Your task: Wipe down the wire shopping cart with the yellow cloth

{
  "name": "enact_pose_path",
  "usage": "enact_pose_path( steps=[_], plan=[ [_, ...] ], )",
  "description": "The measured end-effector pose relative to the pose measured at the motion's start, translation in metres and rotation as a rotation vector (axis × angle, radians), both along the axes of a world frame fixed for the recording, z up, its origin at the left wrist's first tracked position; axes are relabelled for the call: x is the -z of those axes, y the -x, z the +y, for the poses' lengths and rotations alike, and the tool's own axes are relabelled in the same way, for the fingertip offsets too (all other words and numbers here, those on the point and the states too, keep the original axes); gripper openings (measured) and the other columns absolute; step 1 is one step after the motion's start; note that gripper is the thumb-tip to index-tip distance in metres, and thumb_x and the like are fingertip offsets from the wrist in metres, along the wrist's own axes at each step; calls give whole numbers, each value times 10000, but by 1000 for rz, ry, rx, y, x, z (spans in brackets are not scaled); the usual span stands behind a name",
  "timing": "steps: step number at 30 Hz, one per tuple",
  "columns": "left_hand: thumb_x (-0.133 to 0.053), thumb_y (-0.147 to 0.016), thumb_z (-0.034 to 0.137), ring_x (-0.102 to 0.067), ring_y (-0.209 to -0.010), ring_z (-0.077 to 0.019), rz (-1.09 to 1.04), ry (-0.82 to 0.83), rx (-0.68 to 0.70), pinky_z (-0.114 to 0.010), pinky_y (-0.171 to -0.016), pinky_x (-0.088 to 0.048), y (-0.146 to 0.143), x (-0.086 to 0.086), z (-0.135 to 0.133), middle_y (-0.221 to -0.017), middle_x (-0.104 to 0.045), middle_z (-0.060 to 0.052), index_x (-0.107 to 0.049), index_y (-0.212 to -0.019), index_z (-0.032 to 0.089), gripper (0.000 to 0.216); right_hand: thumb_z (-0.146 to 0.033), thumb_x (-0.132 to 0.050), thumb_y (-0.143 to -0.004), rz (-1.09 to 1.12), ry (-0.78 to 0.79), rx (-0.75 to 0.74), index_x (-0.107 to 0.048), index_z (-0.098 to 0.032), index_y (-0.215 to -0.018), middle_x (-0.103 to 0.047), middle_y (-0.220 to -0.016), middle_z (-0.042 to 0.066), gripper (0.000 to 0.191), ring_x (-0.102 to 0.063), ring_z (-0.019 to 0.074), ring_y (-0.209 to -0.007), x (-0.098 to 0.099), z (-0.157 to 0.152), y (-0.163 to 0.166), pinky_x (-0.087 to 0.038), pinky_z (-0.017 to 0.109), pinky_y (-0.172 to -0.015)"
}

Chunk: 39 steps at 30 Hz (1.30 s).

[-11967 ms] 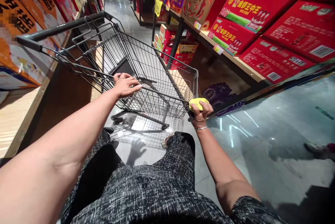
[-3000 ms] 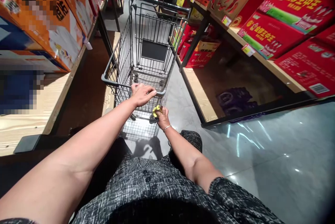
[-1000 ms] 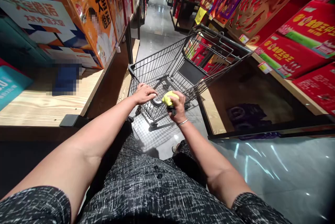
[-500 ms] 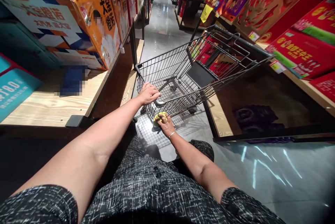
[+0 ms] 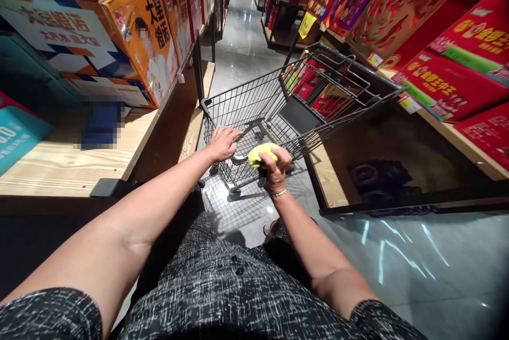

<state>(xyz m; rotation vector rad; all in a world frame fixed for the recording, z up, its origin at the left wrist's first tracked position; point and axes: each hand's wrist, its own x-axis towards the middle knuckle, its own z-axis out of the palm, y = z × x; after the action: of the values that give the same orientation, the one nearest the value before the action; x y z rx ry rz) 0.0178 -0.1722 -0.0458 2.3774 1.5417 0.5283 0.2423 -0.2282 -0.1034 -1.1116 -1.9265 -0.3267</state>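
Note:
A black wire shopping cart [image 5: 246, 88] stands at an angle across the aisle, its near end in front of me. My left hand [image 5: 224, 142] lies over the near rim of the cart, the fingers bent across the bar toward the inside. In my right hand [image 5: 275, 167] is a bunched yellow cloth [image 5: 262, 153], gripped between thumb and fingers. The cloth is at the near side rim, to the right of my left hand; I cannot tell whether it touches the wire. A black folding seat flap [image 5: 300, 114] shows inside the cart.
A wooden shelf [image 5: 115, 157] on the left bears orange-and-white cartons [image 5: 141, 45] and a dark blue item [image 5: 100, 127]. Red gift boxes [image 5: 441, 85] fill the right shelf, close against the cart handle. Grey tiled floor [image 5: 238, 27] runs up the aisle.
My right hand with the yellow cloth has risen from low on the cart's side to the rim, moving right. My left hand stays on the rim, its fingers a little straighter.

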Motion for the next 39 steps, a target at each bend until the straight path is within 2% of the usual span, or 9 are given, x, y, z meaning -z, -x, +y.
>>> enact_pose_path(
  steps=[2, 6, 13, 17, 21, 25, 30, 34, 39],
  plan=[
    [-428, -915, 241, -447, -1267, -269, -90, -3, -29, -457, -1115, -333, -13, -6, -9, -1348, -575, -78, -486, -1428, 217, 516, -242, -676, -839, 28, -56, 5, -626, -314, -1152, -372, -1278, 88, 326, -352, 277, -1260, -2, 4, 4, -428, 473, -1054],
    [-253, -1022, 362, -536, -1206, -238, -172, 71, -52, -433, -1057, -360, -35, -8, -25, -1303, -638, -54, -477, -1423, 226, 479, -166, -628, -853, 88, -62, 55, -610, -312, -1078, -337, -1285, 64, 269, -342, 247, -1239, 26, 2, 24, -449, 458, -1025],
    [-111, -1047, 436, -621, -1031, -247, -47, 151, 55, -471, -989, -294, -30, -7, -28, -992, -747, -71, -734, -1046, 207, 664, -171, -605, -835, -10, 416, 163, -633, -292, -1103, -378, -1270, 110, 295, -310, 314, -1300, 55, -8, 31, -381, 526, -1067],
    [-90, -1047, 433, -608, -1062, -217, -114, 152, 119, -446, -1008, -262, -24, -8, -27, -1027, -751, -42, -749, -1080, 239, 688, -176, -591, -845, 55, 405, 102, -643, -326, -1080, -404, -1224, 81, 284, -360, 282, -1260, 69, -11, 28, -415, 512, -1055],
    [-126, -1038, 442, -606, -1060, -230, -86, 150, 118, -450, -1005, -256, -21, -6, -24, -1008, -753, -44, -757, -1073, 240, 663, -165, -585, -855, -133, 491, 9, -687, -348, -1068, -467, -1207, 75, 299, -393, 277, -1201, 74, -8, 19, -422, 489, -1047],
    [-306, -987, 518, -601, -987, -237, -52, 75, 128, -444, -992, -271, -15, -2, -20, -936, -756, -29, -756, -1005, 250, 524, -177, -577, -865, -342, 543, -130, -730, -315, -1021, -519, -1222, 59, 258, -435, 247, -1109, 50, -4, -1, -444, 401, -997],
    [-414, -930, 470, -583, -955, -235, -13, -34, 182, -455, -975, -276, -4, 3, -17, -980, -746, -12, -727, -986, 275, 373, -211, -577, -868, -155, 309, 38, -687, -298, -1196, -474, -1351, 89, 357, -364, 299, -1266, -20, 4, -6, -379, 465, -1041],
    [-422, -901, 411, -580, -911, -228, 44, -21, 173, -446, -935, -309, 2, 1, -16, -807, -702, -26, -674, -754, 226, 346, -130, -584, -818, -333, 362, -119, -636, -346, -1270, -481, -1422, 40, 504, -386, 277, -1262, -70, 25, 10, -386, 437, -970],
    [-425, -921, 460, -557, -1051, -242, -39, 11, 211, -480, -1015, -247, 12, 3, -15, -1012, -740, -22, -728, -977, 278, 358, -89, -610, -761, -549, 469, -35, -674, -308, -1168, -527, -1386, 37, 466, -427, 261, -1127, -92, 63, -32, -375, 380, -841]
  ],
)
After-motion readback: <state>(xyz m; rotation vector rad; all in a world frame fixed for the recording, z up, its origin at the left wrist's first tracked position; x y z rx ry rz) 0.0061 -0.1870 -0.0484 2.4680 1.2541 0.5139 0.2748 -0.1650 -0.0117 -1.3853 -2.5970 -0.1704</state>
